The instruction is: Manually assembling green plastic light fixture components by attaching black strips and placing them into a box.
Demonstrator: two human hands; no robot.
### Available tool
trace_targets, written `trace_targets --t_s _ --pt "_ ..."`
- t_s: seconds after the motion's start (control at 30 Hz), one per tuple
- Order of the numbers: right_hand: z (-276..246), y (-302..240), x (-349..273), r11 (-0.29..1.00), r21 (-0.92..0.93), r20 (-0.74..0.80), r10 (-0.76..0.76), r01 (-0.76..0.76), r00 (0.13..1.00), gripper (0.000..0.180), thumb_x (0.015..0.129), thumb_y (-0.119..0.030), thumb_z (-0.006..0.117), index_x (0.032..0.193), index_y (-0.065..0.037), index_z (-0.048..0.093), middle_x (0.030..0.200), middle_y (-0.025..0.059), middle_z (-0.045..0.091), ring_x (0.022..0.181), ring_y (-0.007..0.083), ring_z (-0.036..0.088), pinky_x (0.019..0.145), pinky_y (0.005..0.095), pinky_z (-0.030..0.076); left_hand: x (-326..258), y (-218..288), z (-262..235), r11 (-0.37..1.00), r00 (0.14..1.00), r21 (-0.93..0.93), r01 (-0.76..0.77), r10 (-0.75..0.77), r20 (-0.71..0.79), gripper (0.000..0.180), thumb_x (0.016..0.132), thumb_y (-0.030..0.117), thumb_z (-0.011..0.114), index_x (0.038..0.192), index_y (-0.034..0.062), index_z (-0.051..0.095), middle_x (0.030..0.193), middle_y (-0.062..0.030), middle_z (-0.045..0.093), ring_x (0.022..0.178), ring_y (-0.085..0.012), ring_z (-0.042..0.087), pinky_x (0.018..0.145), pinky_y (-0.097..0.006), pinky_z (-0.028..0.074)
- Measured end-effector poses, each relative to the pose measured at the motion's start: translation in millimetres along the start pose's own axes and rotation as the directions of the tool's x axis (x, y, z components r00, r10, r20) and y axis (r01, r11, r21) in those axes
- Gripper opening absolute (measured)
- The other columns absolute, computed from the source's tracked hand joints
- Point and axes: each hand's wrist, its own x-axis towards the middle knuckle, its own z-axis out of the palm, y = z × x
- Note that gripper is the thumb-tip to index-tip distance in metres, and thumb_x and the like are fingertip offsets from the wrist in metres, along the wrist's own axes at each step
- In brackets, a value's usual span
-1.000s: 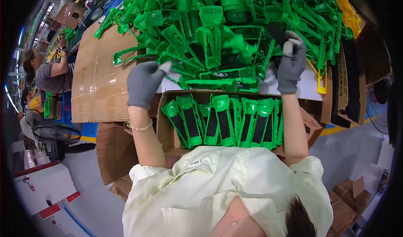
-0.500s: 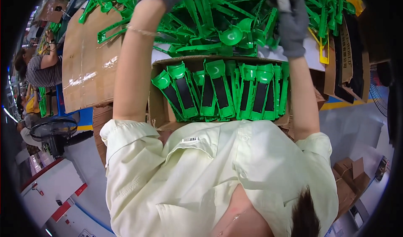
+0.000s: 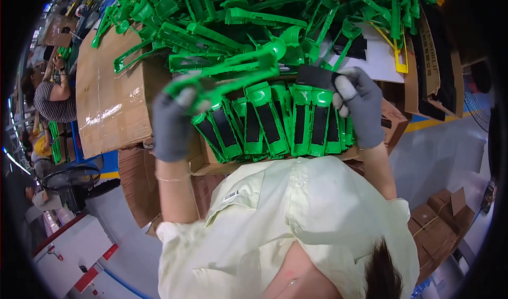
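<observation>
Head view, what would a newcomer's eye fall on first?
Likely the heap of bright green parts across the top. Next, the cardboard box below it, packed with green pieces bearing black panels. Then, at its ends, the gloved left hand holds a blurred green frame, the gloved right hand a black strip.

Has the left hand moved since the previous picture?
Yes: against the open cardboard box, the left hand came nearer the wearer's shirt, from beyond the box's far edge to its left end.

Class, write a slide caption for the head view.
Gloved left hand holds a green plastic part, right hand a black strip.
</observation>
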Motion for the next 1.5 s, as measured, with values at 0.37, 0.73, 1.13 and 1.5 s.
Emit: trace_targets --t_s 0.37,0.73,1.13,1.5 --pt "2.1 22.5 -7.8 0.981 -0.06 0.201 -0.169 0.184 0.965 0.019 0.085 -0.016 0.062 0.099 -0.005 0.056 0.078 0.0018 0.059 0.066 0.004 0.052 0.059 0.017 0.04 -13.7 -54.5 69.4 0.931 0.937 -0.178 0.318 -0.281 0.205 0.034 0.085 0.008 0.058 0.117 -0.0037 0.054 0.098 -0.0148 0.064 0.079 -0.0218 0.064 0.062 -0.022 0.051" --pt "-7.7 8.6 -15.8 0.999 -0.006 0.414 0.041 -0.043 0.909 0.026 0.087 -0.014 0.059 0.109 -0.002 0.053 0.083 0.0032 0.061 0.069 0.0058 0.055 0.061 0.0222 0.044 -8.4 -56.1 91.0 0.95 0.933 -0.073 0.302 -0.279 0.227 0.033 0.084 0.01 0.062 0.115 0.0009 0.057 0.097 -0.007 0.063 0.076 -0.0133 0.063 0.061 -0.022 0.051" --pt "-9.3 15.8 -18.2 0.974 -0.218 0.431 0.152 -0.061 0.889 0.03 0.083 -0.014 0.064 0.111 -0.004 0.059 0.08 0.0023 0.062 0.067 0.0041 0.054 0.055 0.0193 0.043 -6.1 -57.0 111.3 0.98 0.964 0.144 0.137 -0.165 0.207 0.031 0.076 0.004 0.072 0.105 -0.0001 0.063 0.097 -0.006 0.064 0.08 -0.0114 0.063 0.059 -0.023 0.056" --pt "-21.3 22.8 -25.6 0.959 -0.045 0.268 0.283 -0.281 0.921 0.03 0.09 -0.027 0.055 0.109 -0.005 0.06 0.067 0.0015 0.06 0.05 0.0029 0.049 0.044 0.0171 0.037 -10.6 -65.5 115.7 0.989 0.99 0.094 0.114 -0.121 0.07 0.032 0.076 0.005 0.072 0.106 -0.0012 0.061 0.096 -0.0074 0.064 0.078 -0.0115 0.063 0.058 -0.023 0.056"
